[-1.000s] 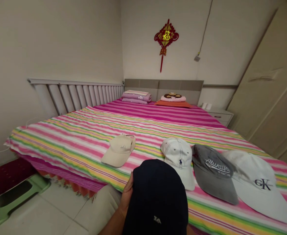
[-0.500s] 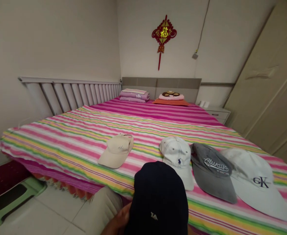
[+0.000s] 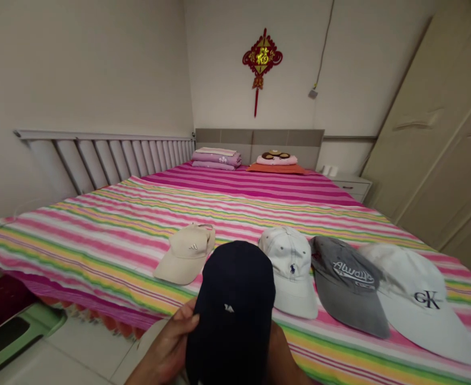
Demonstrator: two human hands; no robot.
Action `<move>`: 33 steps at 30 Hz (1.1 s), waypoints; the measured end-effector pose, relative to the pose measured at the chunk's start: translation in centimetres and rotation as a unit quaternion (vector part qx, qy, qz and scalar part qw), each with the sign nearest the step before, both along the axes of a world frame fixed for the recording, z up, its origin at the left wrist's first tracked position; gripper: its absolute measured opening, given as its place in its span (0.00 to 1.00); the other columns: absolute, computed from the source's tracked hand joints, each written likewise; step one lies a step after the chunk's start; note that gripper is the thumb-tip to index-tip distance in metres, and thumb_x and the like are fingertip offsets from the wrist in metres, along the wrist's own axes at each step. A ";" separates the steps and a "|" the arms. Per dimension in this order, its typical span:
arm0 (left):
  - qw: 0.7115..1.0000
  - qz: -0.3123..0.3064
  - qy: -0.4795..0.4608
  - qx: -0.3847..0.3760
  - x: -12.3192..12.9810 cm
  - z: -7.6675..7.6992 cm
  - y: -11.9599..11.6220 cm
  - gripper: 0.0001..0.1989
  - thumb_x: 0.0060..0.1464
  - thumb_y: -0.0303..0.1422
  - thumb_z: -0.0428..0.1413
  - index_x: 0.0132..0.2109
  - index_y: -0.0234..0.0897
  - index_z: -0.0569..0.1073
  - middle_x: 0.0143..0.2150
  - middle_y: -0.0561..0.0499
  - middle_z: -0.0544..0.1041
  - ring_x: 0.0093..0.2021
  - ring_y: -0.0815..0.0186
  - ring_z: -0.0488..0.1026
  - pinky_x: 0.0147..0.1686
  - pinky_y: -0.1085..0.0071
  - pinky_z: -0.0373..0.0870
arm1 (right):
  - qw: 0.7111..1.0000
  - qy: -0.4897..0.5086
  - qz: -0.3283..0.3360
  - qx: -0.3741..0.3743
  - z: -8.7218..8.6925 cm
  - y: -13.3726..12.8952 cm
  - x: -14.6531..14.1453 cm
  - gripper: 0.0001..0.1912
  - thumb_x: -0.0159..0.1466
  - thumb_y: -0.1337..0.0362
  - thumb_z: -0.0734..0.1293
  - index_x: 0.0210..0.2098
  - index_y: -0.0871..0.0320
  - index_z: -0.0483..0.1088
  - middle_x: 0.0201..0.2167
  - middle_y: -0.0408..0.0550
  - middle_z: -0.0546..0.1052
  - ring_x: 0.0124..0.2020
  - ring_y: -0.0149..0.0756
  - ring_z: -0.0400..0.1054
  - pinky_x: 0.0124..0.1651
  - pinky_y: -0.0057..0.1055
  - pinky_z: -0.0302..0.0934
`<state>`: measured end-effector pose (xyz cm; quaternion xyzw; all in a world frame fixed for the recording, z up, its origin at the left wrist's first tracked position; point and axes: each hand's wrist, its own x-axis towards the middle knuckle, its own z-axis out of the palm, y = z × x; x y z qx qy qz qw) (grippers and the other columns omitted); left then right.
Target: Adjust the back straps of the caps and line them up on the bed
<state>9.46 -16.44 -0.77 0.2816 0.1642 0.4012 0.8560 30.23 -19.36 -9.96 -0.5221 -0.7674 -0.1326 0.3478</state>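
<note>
A dark navy cap with a small pale logo is held up over the near edge of the bed. My left hand grips its left side, thumb on the front. On the right side of the cap is my right hand, its fingers mostly hidden behind the fabric. Beyond it to the left lies a beige cap. Just right of the navy cap rests a white cap with a small dark emblem, then a grey cap with white lettering, then a white CK cap.
Striped bedding covers the bed. Folded purple bedding and a pink pillow lie by the headboard. A green stool stands on the floor at the lower left; a white bedside cabinet is at the far right.
The navy cap has moved up and left, away from my body, with both hands now more visible at its sides. The view has shifted slightly.
</note>
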 end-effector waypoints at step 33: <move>0.968 0.172 0.183 0.013 5.3 -3.2 12.3 0.20 0.40 0.18 0.56 0.44 0.34 0.70 0.34 0.48 0.79 0.33 0.66 0.75 0.35 0.73 0.69 | 1.000 -0.022 0.007 0.016 -0.4 -0.6 1.7 0.12 0.57 0.75 0.55 0.34 0.57 0.65 0.21 0.44 0.70 0.22 0.34 0.63 0.27 0.29 0.53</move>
